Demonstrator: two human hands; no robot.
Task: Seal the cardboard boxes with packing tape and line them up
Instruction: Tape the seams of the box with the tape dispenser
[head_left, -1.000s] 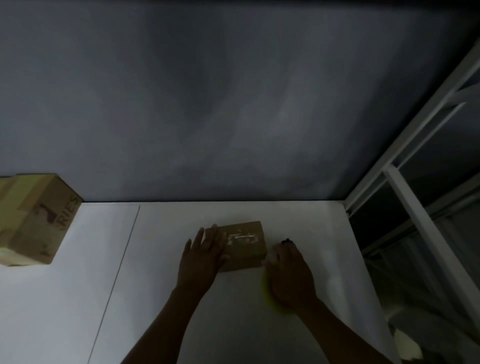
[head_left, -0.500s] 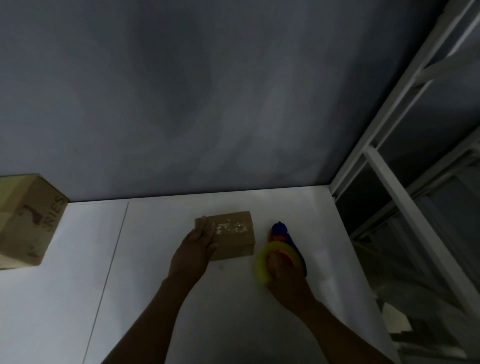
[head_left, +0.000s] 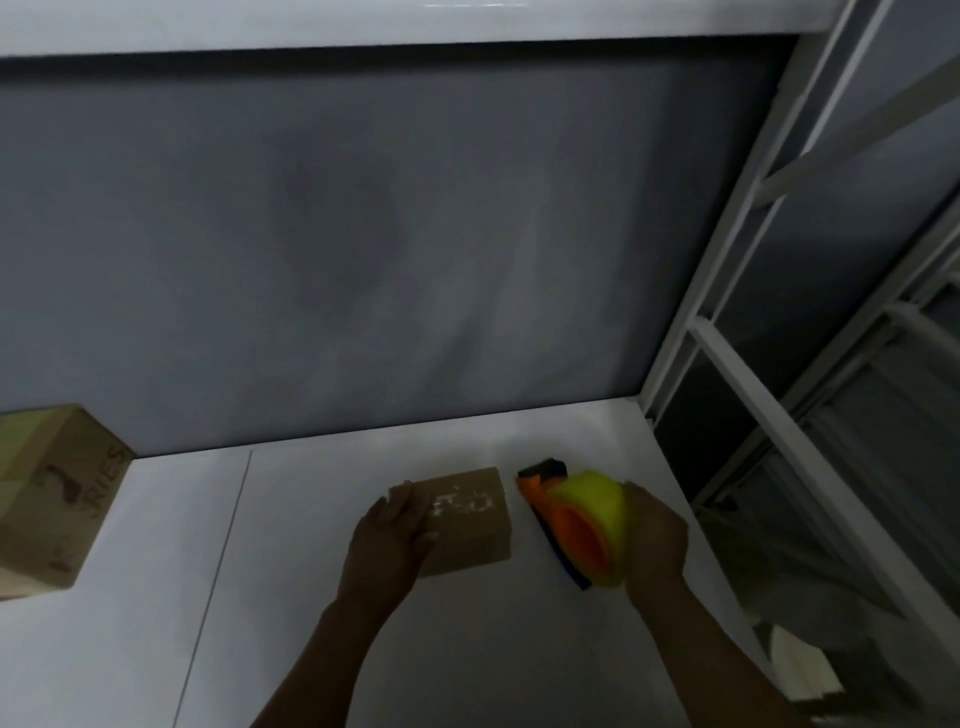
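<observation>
A small brown cardboard box (head_left: 467, 514) with a whitish torn patch on top lies on the white table (head_left: 519, 649). My left hand (head_left: 389, 540) rests on its left part with the fingers laid over the top. Just right of the box, my right hand (head_left: 654, 535) grips a tape dispenser (head_left: 576, 525) with a yellow roll, orange body and dark blue handle, tilted with its nose toward the box. A larger taped cardboard box (head_left: 52, 499) with printed letters stands at the far left.
A grey wall (head_left: 363, 234) closes the back of the table. A white metal rack frame (head_left: 779, 364) stands along the table's right edge. A thin seam (head_left: 218, 582) runs front to back across the tabletop left of my arms.
My right hand has lifted the tape dispenser off the table and tilted it up beside the small box. My left hand has stayed on the box. The view has swung rightward.
</observation>
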